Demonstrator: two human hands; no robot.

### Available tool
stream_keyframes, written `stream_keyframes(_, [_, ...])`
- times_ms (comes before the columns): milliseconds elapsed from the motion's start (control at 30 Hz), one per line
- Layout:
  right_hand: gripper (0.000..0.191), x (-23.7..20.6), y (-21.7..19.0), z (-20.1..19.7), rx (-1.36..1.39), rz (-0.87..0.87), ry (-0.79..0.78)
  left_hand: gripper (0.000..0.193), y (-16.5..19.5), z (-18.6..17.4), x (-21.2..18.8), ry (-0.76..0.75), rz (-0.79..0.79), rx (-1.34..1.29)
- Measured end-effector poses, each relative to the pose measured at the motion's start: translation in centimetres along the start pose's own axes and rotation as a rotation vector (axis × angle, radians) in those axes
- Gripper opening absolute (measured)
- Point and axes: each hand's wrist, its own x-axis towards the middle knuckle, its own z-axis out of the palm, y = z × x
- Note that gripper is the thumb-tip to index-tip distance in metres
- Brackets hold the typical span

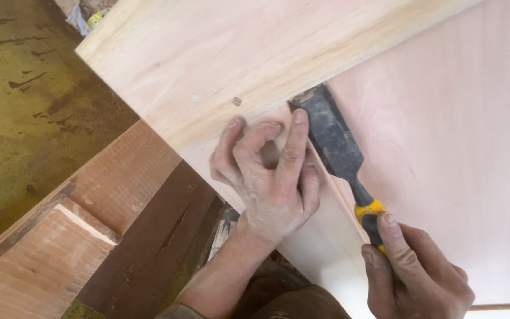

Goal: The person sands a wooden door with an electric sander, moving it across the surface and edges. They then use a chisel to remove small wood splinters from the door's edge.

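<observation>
A wide dark chisel (330,137) with a yellow-and-black handle lies flat on a pale plywood panel (455,136). Its blade tip sits in the corner where the panel meets a thick pale wooden board (208,53). My right hand (414,269) grips the chisel's handle at the lower right. My left hand (270,174) rests on a narrow pale strip beside the blade, fingertips pressed against the board's edge, the index finger touching the blade's side.
Rough reddish timber blocks (60,242) and a dark brown plank (149,236) lie at the lower left. A stained greenish floor (25,100) shows at the upper left. Two small round marks (195,98) dot the board.
</observation>
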Motion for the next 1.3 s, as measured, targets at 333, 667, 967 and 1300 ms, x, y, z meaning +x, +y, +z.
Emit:
stream_keyframes(333, [0.061, -1.7, 0.8, -1.1, -0.060, 0.155, -0.135, 0.054, -0.5, 0.7, 0.0, 0.047, 0.072, -0.061])
stream_keyframes(667, [0.063, -1.2, 0.7, -1.4, -0.131, -0.006, -0.117, 0.060, -0.4, 0.3, 0.4, 0.028, 0.024, -0.053])
stream_keyframes(967, [0.066, -2.3, 1.7, -1.8, -0.182, 0.007, -0.126, 0.057, -0.4, 0.7, 0.4, 0.056, 0.053, -0.076])
stream_keyframes(1300, [0.066, -2.2, 0.9, -2.1, -0.104, -0.011, -0.107, 0.059, -0.3, 0.4, 0.9, 0.031, 0.044, -0.094])
